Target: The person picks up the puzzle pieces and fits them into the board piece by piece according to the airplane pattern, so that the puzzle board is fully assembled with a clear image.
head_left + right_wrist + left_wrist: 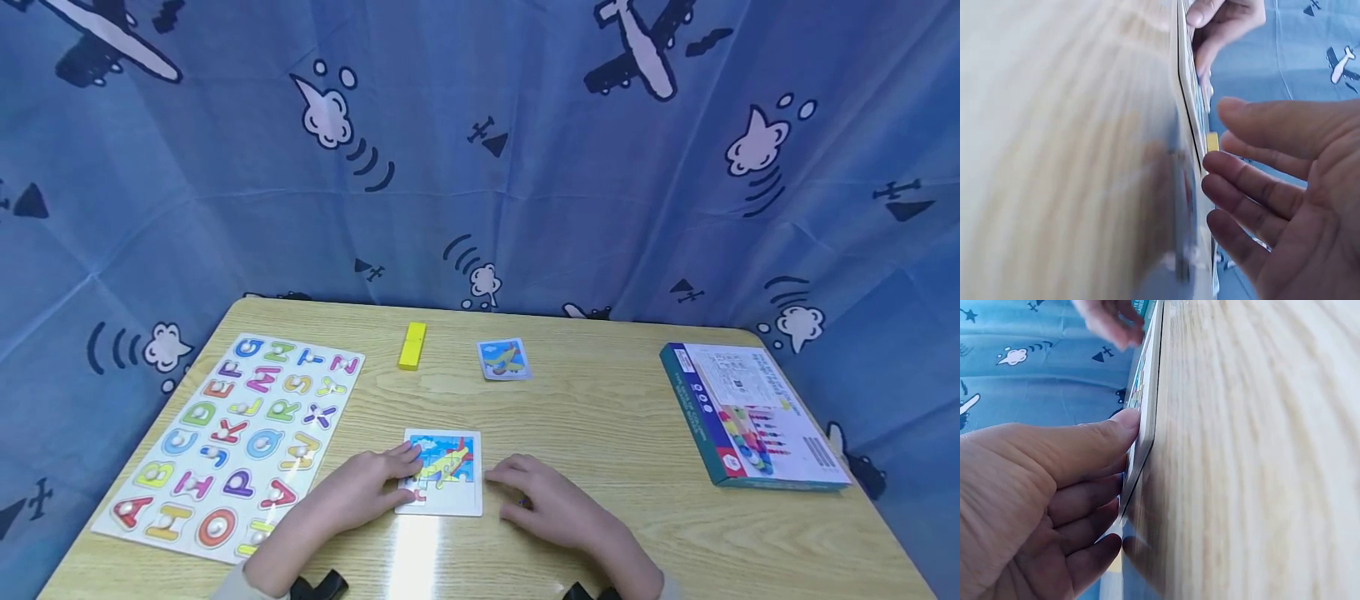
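Observation:
A square jigsaw puzzle board with a yellow airplane picture lies flat near the table's front. Along its left edge rests my left hand, the thumb at the near left part and the fingertips on the picture's upper left. The left wrist view shows that thumb on the board's edge. Just right of the board, my right hand has its fingers relaxed and apart, the fingertips close to the board's right edge. A small dark, colorful bit peeks out beneath the right hand, mostly hidden.
An alphabet board with knobbed letters covers the left side. Yellow blocks lie at the back, beside a small airplane picture card. A flat box lies at the right. A blue patterned curtain hangs behind the table.

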`<state>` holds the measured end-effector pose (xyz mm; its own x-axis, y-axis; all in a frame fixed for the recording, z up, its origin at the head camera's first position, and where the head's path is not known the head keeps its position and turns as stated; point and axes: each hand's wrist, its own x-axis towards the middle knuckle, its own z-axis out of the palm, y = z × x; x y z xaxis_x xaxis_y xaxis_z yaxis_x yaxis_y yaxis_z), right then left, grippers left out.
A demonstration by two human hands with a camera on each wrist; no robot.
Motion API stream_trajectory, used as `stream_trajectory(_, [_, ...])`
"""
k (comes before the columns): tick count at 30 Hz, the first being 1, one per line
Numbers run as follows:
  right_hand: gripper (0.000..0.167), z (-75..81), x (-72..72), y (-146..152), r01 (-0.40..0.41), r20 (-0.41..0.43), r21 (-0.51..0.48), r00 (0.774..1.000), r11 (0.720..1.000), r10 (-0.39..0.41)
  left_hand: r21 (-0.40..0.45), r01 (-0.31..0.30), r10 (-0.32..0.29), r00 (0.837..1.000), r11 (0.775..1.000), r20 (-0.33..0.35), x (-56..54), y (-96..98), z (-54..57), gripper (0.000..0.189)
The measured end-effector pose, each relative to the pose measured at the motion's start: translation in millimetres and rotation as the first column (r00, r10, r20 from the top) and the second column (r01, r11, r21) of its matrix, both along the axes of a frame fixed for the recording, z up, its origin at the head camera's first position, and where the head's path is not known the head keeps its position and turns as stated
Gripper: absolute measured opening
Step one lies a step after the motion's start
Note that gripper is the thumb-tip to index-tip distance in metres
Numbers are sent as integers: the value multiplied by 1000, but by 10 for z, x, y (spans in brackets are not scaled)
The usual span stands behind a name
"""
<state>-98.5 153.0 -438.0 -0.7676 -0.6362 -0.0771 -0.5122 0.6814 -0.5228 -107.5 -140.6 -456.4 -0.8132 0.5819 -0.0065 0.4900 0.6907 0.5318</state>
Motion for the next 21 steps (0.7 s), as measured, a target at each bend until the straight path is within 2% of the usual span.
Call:
stream_trajectory(7, [36,-42,109,285,75,-59,0,995,997,-75,-30,6,-6,1000,1000,-27,5,8,9,45])
stream_trajectory(13, [27,-56,118,379,68,-81,6,994,998,-67,-42,0,-1,1000,999,-31,-3,16,29,46])
stream_trajectory(21, [16,-56,134,358,73,-72,25,995,997,-71,-24,2,-3,1000,1000,-28,10,16,3,44])
